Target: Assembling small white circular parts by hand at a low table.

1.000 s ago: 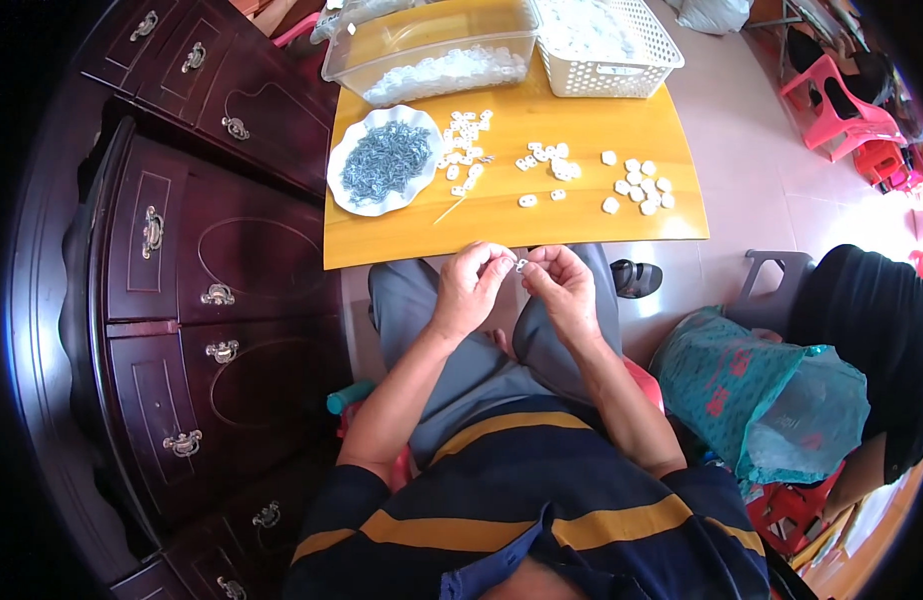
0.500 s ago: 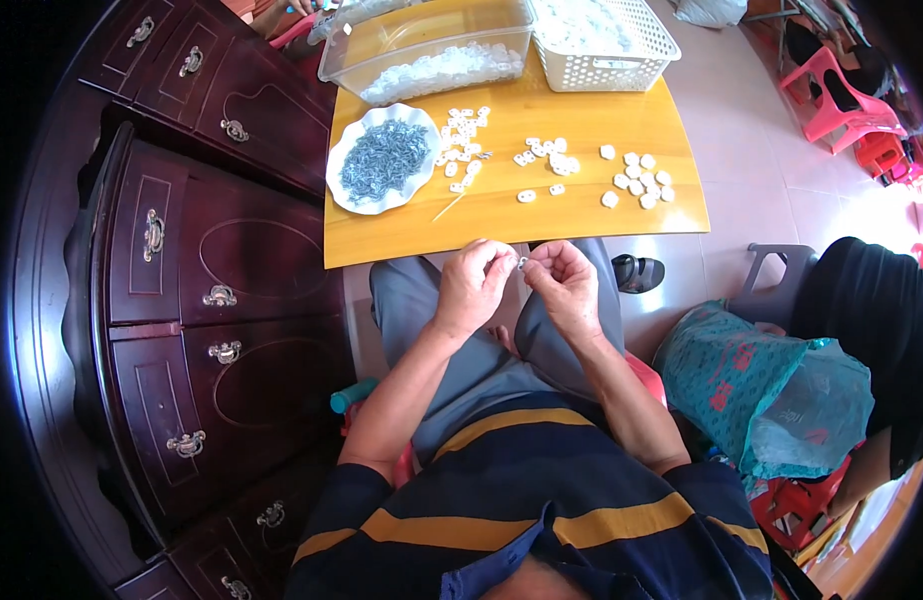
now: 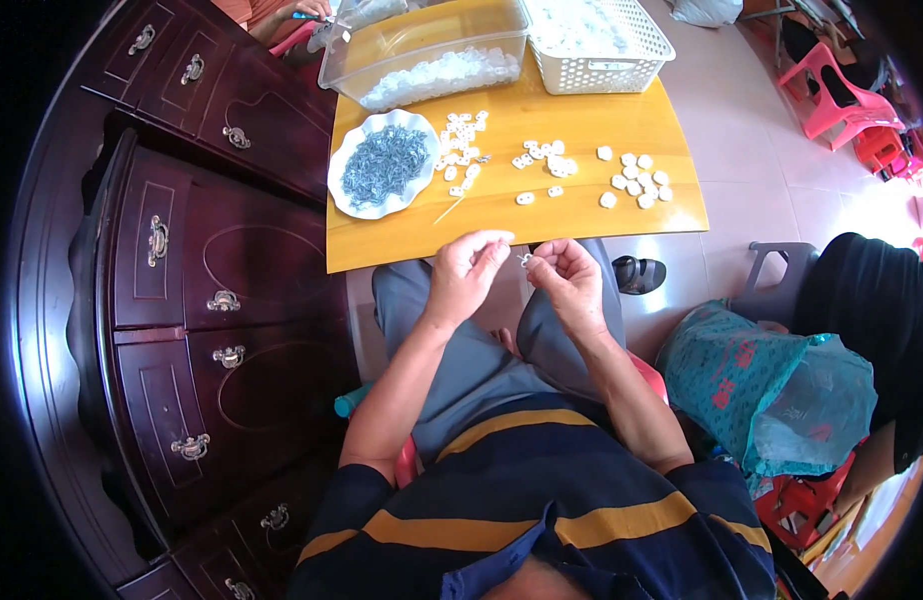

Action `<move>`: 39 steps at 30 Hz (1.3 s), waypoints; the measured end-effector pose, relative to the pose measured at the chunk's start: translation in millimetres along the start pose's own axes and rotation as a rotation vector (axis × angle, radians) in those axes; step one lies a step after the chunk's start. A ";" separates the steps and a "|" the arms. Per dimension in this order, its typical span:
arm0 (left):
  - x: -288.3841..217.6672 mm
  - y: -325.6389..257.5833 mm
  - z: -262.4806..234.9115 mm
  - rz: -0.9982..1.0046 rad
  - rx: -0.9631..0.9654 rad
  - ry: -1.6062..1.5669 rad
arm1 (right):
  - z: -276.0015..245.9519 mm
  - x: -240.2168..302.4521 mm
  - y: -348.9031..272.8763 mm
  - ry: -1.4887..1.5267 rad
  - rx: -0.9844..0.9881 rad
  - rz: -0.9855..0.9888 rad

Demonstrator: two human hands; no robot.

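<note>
We pinch a small white piece [image 3: 525, 260] with our right hand [image 3: 567, 280]; our left hand [image 3: 465, 270], fingers curled, sits just left, near the wooden table [image 3: 502, 215].

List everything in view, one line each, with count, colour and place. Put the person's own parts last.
wooden table: one, yellow-orange, in front of the knees
white dish: one, scalloped, table's left side, filled with small blue-grey metal bits
small white pieces: many, scattered in clusters across the table
clear plastic tub: one, table's far left, white pieces inside
white lattice basket: one, table's far right
dark wooden cabinet: one, brass handles, left of the table
pink plastic chairs: several, far right
teal plastic bag: one, right of the person
sandal: one, dark, on the floor under the table's edge
left hand: fingertips pinched at the table's near edge
right hand: pinching a tiny white piece
</note>
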State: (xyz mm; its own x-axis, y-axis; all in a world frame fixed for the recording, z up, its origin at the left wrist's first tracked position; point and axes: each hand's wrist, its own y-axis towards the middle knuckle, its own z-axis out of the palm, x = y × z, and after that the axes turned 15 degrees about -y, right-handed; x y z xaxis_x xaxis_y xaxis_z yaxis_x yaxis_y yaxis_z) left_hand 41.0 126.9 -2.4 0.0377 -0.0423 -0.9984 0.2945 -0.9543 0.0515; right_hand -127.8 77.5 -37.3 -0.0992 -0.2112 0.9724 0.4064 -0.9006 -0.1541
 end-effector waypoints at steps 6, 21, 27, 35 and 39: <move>-8.3 34.3 3.2 0.239 -0.052 0.257 | -1.6 4.6 1.1 0.036 -0.040 0.015; 8.4 71.9 24.8 0.391 -0.001 0.596 | -7.4 10.6 6.5 0.093 -0.118 0.012; 0.3 51.7 19.7 0.324 -0.016 0.317 | -11.7 14.7 7.5 0.124 -0.142 0.019; -8.5 -14.9 45.9 -0.037 0.100 -0.212 | -16.6 15.0 8.7 0.296 -0.198 0.054; -0.5 -25.3 72.6 0.023 0.095 -0.239 | -13.9 9.1 10.4 0.394 -0.188 0.032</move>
State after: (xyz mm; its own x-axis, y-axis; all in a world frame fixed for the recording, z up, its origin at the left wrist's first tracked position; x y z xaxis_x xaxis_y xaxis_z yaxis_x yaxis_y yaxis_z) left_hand -35.7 129.6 -4.9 -0.1867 -0.1226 -0.9747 0.2045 -0.9753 0.0835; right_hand -137.1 60.9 -32.4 -0.4428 -0.3365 0.8311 0.2463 -0.9369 -0.2481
